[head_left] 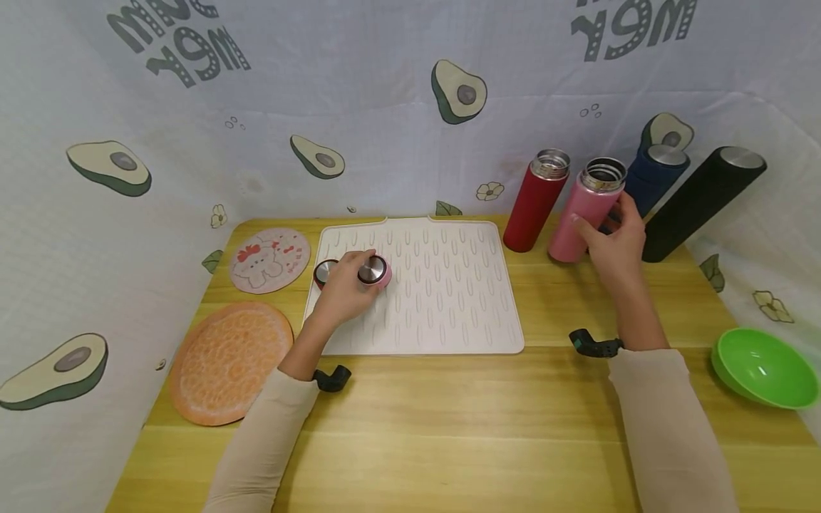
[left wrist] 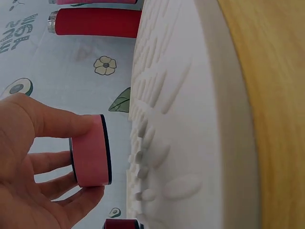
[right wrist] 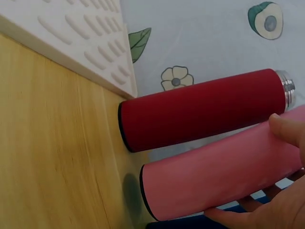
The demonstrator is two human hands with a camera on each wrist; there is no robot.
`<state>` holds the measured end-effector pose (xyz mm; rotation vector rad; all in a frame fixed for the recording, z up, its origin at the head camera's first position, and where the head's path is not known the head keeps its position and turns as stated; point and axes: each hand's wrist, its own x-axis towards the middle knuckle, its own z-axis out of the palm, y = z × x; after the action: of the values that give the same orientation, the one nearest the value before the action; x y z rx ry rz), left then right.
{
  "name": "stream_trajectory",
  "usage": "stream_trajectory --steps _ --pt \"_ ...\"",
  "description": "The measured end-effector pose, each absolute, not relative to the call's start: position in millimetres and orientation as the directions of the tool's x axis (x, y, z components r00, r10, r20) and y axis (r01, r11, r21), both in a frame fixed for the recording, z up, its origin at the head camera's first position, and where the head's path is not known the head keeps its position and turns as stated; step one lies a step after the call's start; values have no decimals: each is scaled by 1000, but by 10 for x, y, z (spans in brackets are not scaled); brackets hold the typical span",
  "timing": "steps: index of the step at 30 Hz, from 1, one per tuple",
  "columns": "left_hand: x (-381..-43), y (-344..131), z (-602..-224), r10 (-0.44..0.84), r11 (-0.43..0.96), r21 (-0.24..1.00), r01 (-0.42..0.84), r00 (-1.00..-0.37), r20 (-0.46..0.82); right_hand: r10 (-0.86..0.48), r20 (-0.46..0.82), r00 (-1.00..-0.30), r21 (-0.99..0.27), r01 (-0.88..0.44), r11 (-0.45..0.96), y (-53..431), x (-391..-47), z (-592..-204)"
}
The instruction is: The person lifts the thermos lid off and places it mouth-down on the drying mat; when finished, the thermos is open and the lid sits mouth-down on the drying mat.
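Note:
My left hand [head_left: 347, 291] pinches a pink thermos lid [left wrist: 91, 151] with a steel top between thumb and fingers, above the left part of the white ribbed mat [head_left: 449, 285]. Beside that hand, a red thermos lid [head_left: 324, 271] sits on the mat, partly hidden. On the right, my right hand [head_left: 617, 242] grips a pink thermos [right wrist: 214, 171] around its body. This thermos stands nearly upright, its steel mouth [head_left: 603, 174] uncovered. Just left of it stands a red thermos [right wrist: 200, 109], also without a lid.
Behind my right hand stand a blue thermos [head_left: 656, 178] and a tall black thermos [head_left: 702, 203], both with lids on. A green bowl [head_left: 763, 367] is at the right edge. To the left lie a round bunny-print mat [head_left: 270, 261] and an orange round mat [head_left: 232, 363].

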<state>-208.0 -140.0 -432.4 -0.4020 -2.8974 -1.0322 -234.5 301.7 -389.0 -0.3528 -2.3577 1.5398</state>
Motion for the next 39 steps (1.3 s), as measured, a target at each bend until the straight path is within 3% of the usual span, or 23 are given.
stream_trajectory --steps 22,39 --pt "-2128 -1341 -4528 253 763 605 228 -966 45 435 105 -894 -937 58 344 3056 -2704 -4080" --pt "-2117 -1370 -4497 245 751 608 258 -964 107 463 121 -878 -881 119 458 3070 -2544 -4035"
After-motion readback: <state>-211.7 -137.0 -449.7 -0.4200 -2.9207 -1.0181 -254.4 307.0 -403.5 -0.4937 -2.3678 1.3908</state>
